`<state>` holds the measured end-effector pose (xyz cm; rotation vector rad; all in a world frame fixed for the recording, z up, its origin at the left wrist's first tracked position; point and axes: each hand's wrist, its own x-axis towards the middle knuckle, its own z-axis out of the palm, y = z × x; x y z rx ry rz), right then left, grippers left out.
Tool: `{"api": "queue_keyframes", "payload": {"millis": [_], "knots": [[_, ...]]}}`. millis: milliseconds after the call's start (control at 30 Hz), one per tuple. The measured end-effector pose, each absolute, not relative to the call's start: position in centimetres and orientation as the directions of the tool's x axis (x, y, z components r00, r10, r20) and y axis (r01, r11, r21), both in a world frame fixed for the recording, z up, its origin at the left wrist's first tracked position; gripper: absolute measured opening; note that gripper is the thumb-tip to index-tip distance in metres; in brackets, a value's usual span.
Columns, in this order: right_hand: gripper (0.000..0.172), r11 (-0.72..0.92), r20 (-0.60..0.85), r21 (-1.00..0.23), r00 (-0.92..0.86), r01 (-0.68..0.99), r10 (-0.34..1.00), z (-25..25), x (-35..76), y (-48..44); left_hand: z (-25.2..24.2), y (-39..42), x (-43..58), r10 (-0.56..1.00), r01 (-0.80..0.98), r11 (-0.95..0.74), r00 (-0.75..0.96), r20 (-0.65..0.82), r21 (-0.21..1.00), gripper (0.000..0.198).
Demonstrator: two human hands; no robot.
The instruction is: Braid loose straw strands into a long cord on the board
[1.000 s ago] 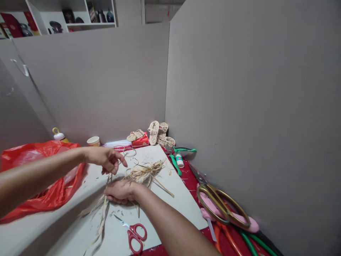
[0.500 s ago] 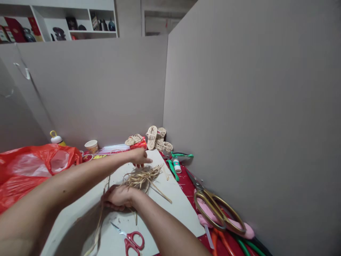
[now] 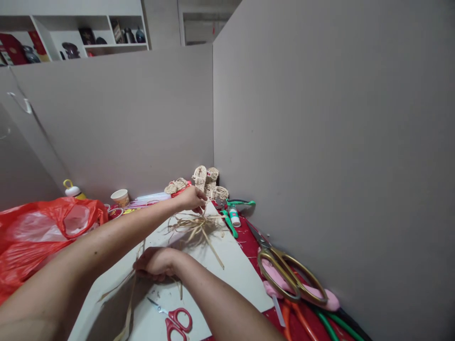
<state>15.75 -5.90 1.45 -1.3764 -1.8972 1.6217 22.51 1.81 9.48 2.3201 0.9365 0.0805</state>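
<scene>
My left hand (image 3: 194, 198) is stretched toward the far end of the white board (image 3: 227, 265). Its fingers pinch the top of a loose bundle of dry straw (image 3: 199, 225), whose ends splay out below. Nearer to me, my right hand (image 3: 155, 262) is closed on long straw strands (image 3: 131, 300) that trail down the board. Its fingertips are partly hidden. Small scissors (image 3: 177, 322) with red handles lie on the board just below my right hand, blades slightly apart.
Large brass-handled scissors (image 3: 291, 277) rest at the right by the grey partition (image 3: 320, 142). Green-handled pliers (image 3: 230, 222), a small bottle (image 3: 234, 217) and woven straw sandals (image 3: 199, 179) sit at the back. A paper cup (image 3: 120, 196) and a red plastic bag (image 3: 53, 227) are at the left.
My left hand has moved slightly away from me and closed on the straw bundle, which now hangs from its fingers. My right hand stays nearly in place, and a strand beside it has spread leftward.
</scene>
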Motion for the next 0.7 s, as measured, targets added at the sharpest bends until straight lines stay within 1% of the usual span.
{"api": "queue_keyframes", "payload": {"millis": [100,167,267,367,467,600,633,700], "knots": [[0.021,-0.102,-0.355,-0.876,-0.488,0.471,0.797,1.7,15.8,-6.0,10.3,1.7,22.6,0.63,0.597,-0.59,0.761,-0.152,0.544,0.049],[0.021,-0.109,-0.358,-0.877,-0.485,0.468,0.798,1.9,15.8,-6.0,10.8,1.7,22.5,0.628,0.599,-0.625,0.767,-0.133,0.501,0.052],[0.02,-0.117,-0.358,-0.883,-0.489,0.455,0.795,2.0,15.8,-6.1,11.2,1.8,22.5,0.631,0.591,-0.67,0.772,-0.075,0.448,0.044],[0.02,-0.12,-0.354,-0.89,-0.499,0.441,0.791,1.9,15.8,-6.1,11.4,1.9,22.7,0.627,0.573,-0.693,0.779,-0.026,0.437,0.027],[0.022,-0.115,-0.348,-0.893,-0.505,0.436,0.79,1.6,15.8,-6.0,11.4,1.9,22.5,0.624,0.556,-0.686,0.781,-0.014,0.469,0.016],[0.025,-0.129,-0.363,-0.891,-0.513,0.435,0.778,1.4,15.8,-5.8,12.0,1.4,21.0,0.647,0.559,-0.627,0.762,-0.037,0.542,0.013],[0.026,-0.137,-0.367,-0.892,-0.514,0.43,0.775,1.4,15.8,-5.8,12.3,1.2,20.4,0.652,0.561,-0.604,0.756,-0.053,0.566,0.014],[0.027,-0.155,-0.373,-0.895,-0.512,0.418,0.774,1.3,15.7,-5.9,13.0,0.6,18.7,0.66,0.553,-0.519,0.744,-0.105,0.652,0.013]]}}
